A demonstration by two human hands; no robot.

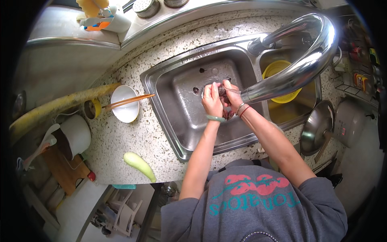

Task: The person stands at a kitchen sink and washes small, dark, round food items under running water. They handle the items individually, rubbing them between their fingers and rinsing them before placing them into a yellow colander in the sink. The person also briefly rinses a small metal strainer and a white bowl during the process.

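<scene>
Both of my hands are together over the steel sink (169,84), under the spout of the curved chrome faucet (298,68). My left hand (211,101) and my right hand (231,94) close around a small dark object (221,90); what it is I cannot tell. A green bangle sits on my left wrist, and thin bands on my right wrist. The object is mostly hidden by my fingers.
A white bowl (125,105) with orange chopsticks (129,101) stands on the speckled counter left of the sink. A pale green gourd (139,165) lies near the counter's front edge. A yellow strainer (282,80) sits in the right basin. A steel pan lid (318,127) leans at right.
</scene>
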